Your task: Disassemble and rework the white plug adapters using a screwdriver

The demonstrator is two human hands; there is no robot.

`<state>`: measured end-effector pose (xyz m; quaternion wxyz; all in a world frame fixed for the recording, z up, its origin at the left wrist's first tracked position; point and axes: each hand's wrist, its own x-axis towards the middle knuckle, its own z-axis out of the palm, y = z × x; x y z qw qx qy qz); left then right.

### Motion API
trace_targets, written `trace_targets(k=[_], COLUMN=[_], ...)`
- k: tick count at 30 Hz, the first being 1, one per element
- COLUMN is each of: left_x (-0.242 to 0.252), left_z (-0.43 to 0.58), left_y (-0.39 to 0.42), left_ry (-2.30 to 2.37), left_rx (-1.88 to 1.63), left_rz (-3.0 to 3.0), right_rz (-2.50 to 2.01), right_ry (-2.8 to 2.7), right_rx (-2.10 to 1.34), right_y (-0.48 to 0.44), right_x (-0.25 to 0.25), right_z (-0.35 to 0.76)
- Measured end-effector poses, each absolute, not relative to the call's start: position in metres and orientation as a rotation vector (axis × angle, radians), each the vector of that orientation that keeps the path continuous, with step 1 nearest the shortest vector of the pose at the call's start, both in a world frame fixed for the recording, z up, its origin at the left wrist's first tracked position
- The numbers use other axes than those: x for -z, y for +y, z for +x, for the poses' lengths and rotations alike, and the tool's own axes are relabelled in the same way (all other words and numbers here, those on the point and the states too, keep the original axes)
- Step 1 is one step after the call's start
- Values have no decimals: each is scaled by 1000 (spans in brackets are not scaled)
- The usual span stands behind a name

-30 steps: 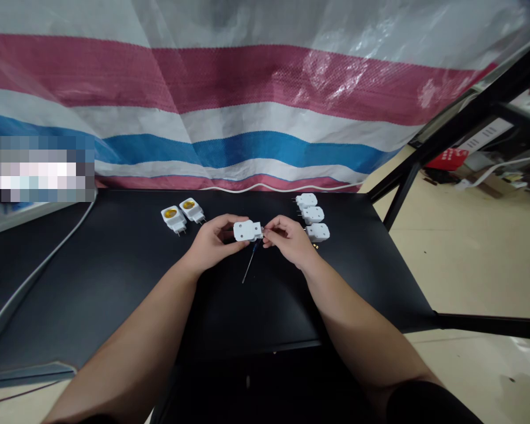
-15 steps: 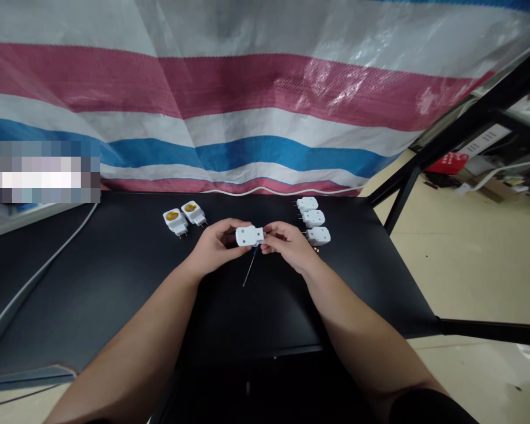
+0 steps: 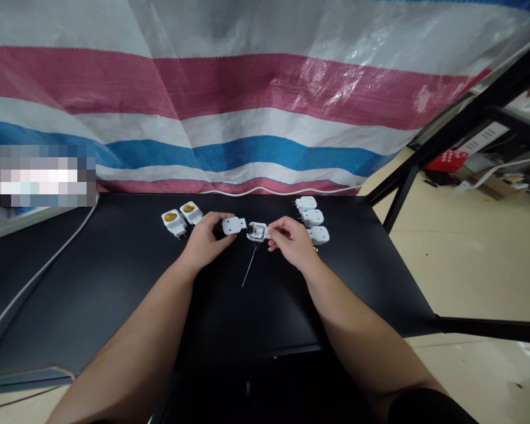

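Note:
My left hand is closed on a flat white plastic cover with small screw holes. Just to its right, my right hand pinches the end of an open white plug housing, whose inner parts are exposed. A narrow gap with something dark in it separates the two pieces. On the table below them lies a screwdriver, its metal shaft toward me and its blue end partly under the housing. Small brass-coloured bits lie beside my right wrist.
Two white plug-in units with yellow round faces lie left of my hands on the black table. Several white plug units sit at the right. A white cable crosses the left side; a striped sheet hangs behind.
The white unit has come apart: its cover has moved left with my left hand, and the open housing now shows in my right hand. The screwdriver has stayed in place.

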<state>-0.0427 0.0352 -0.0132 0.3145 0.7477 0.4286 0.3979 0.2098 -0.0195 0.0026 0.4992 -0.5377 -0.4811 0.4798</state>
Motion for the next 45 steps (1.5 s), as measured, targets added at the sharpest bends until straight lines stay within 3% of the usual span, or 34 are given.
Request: trace_targets(k=[10, 14, 19, 31, 45], left_x=[11, 5, 1, 5, 1], left_z=[-42, -41, -36, -18, -16], left_y=[31, 29, 24, 16, 10], left_ry=[1207, 1149, 918, 563, 592], left_rx=[-764, -857, -1189, -1061, -1085], left_rz=[2338, 2338, 1933, 1444, 1395], right_rz=[-1347, -1324, -1199, -900, -1040], right_ry=[-1191, -1223, -1236, -949, -1259], right_rx=[-1150, -1154, -1220, -1517, -1163], right_y=[-21, -21, -20, -30, -29], right_x=[-5, -6, -3, -7, -1], right_z=[209, 209, 208, 191, 189])
